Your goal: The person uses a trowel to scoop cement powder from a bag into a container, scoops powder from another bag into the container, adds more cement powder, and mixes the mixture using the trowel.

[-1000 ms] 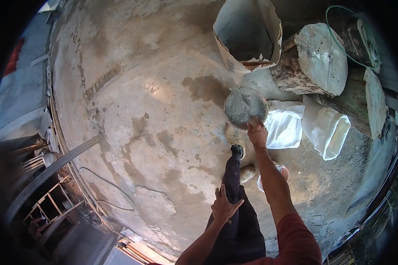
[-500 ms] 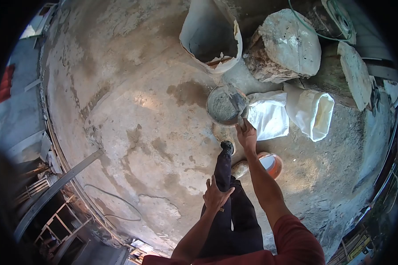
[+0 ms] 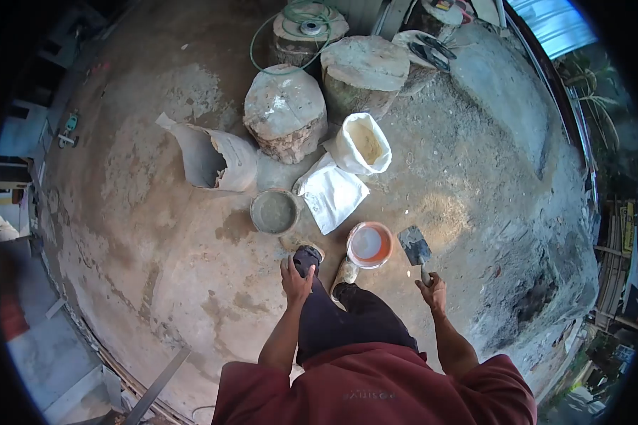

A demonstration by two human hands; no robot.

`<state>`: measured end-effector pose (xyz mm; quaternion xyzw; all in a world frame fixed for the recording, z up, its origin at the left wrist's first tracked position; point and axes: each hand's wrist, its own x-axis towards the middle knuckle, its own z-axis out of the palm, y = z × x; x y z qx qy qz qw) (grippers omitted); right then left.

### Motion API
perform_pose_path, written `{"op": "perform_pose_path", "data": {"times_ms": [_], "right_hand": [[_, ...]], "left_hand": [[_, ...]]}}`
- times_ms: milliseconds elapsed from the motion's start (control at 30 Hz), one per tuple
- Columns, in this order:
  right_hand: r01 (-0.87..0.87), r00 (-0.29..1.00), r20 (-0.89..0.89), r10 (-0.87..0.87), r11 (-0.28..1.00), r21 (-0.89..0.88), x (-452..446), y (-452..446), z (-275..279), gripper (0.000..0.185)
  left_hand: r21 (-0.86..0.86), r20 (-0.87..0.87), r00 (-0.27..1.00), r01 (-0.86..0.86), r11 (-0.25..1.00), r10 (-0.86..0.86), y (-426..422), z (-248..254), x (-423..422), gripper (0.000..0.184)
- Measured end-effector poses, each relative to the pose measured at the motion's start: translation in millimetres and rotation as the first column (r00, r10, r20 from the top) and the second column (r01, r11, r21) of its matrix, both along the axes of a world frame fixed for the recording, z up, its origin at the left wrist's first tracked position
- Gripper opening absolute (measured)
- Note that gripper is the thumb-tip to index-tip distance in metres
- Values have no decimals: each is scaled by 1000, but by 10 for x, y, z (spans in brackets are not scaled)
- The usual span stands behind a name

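A trowel (image 3: 414,245) with a grey-smeared blade is gripped by its handle in my right hand (image 3: 433,292), out to the right over the bare floor. My left hand (image 3: 298,283) is by my left leg, fingers apart and holding nothing; whether it touches the trousers I cannot tell. Ahead of my left foot stands a round bucket (image 3: 254,214) with a wet grey mix inside. Between that foot and the trowel is an orange-red bucket (image 3: 385,237) with something whitish, perhaps liquid, in it.
Behind the buckets lie a flat white sack (image 3: 327,193) and an upright white sack (image 3: 342,152) holding pale powder. A torn open bag (image 3: 237,161) stands left of them. Several cut logs (image 3: 287,106) are at the back, with a green hose (image 3: 254,53) on one.
My right hand has carried the trowel from the bucket of grey mix out to the right. My left hand has lifted from its spread hold on the leg. The view has turned rightward.
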<state>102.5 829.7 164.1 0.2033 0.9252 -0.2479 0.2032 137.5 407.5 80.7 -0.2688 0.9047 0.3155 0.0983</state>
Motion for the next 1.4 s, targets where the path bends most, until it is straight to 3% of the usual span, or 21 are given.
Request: {"op": "perform_pose_path", "data": {"times_ms": [67,100,133,167,333,533,633,733,767,800,833,900,933,1000,1067,1100,1167,1233,1300,1333,1400], "right_hand": [[61,988,-147,-50,995,74,294,446,0,59],[138,983,-127,-130,989,57,380,568,94,60],[239,966,-110,-233,970,49,490,653,192,60],[279,953,-148,-263,955,97,608,726,189,62],[556,812,-153,-564,826,-95,791,589,361,59],[607,746,-155,-648,757,-243,528,194,305,54],[594,746,-180,-641,763,-257,262,-51,343,52],[650,679,-96,-728,656,-384,-132,-288,192,48],[705,662,74,-746,586,-399,-423,-376,411,46],[732,626,91,-775,543,-412,-641,-466,281,43],[741,615,126,-778,516,-431,-864,-514,101,42],[744,631,202,-749,510,-432,-1367,-744,-262,41],[747,603,145,-784,490,-450,-1629,-830,-466,40],[748,581,97,-808,483,-456,-2134,-935,-932,39],[796,471,56,-881,396,-459,-2636,-1079,-1554,41],[815,450,-6,-893,413,-407,-2760,-1069,-2225,46],[838,449,41,-893,405,-366,-3367,-1202,-2149,48],[861,441,86,-893,393,-323,-3818,-1309,-2272,50],[853,474,-67,-878,476,-215,-4043,-1392,-2567,51],[854,479,-56,-876,480,-202,-4096,-1406,-2681,51],[890,362,22,-932,339,-306,-4134,-1410,-2809,50]], "left_hand": [[-25,-91,994,62,998,-64,39,67,-193,88],[6,-76,994,80,997,-79,74,163,-288,89],[-14,-205,967,152,988,-151,57,34,-368,89],[50,-123,983,143,988,-136,120,202,-503,88],[32,-129,940,322,946,-316,274,221,-884,85],[34,-31,881,472,881,-472,381,301,-1281,82],[94,-6,857,514,853,-516,413,46,-1452,78],[167,18,885,456,874,-465,587,138,-1805,69],[150,-24,900,434,888,-436,620,94,-1973,59],[193,14,907,410,891,-420,630,51,-2201,53],[149,53,924,367,918,-378,719,120,-2433,58],[292,101,899,383,876,-427,686,-92,-2893,72],[294,204,878,367,882,-433,693,-218,-3132,74],[315,242,867,354,880,-435,678,-573,-3523,78],[289,425,847,208,934,-320,755,-781,-3912,86],[287,438,844,194,938,-309,786,-889,-4105,86],[229,558,790,148,962,-255,842,-1017,-4430,96],[239,541,790,183,954,-287,954,-905,-4744,99],[232,560,768,215,949,-311,1011,-1142,-4865,99],[231,557,759,248,941,-337,1016,-1240,-4888,93],[226,523,785,247,942,-332,1011,-1523,-4848,76]]}}
